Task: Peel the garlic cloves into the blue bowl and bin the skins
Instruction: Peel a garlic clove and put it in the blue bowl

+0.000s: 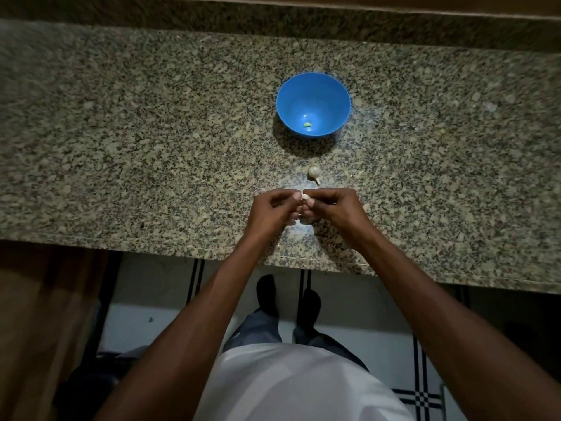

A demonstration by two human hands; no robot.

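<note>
Near the bench (121, 147) front edge, both hands, left hand (270, 212) and right hand (332, 208), pinch a pale garlic clove (304, 197); bare granite surrounds the blue bowl (313, 86).

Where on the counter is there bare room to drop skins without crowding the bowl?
Bare granite counter spreads wide to the left of the blue bowl, and again to its right. It is crowded only down the middle: the garlic piece lies between the bowl and both hands, left and right, which pinch a clove.
</note>
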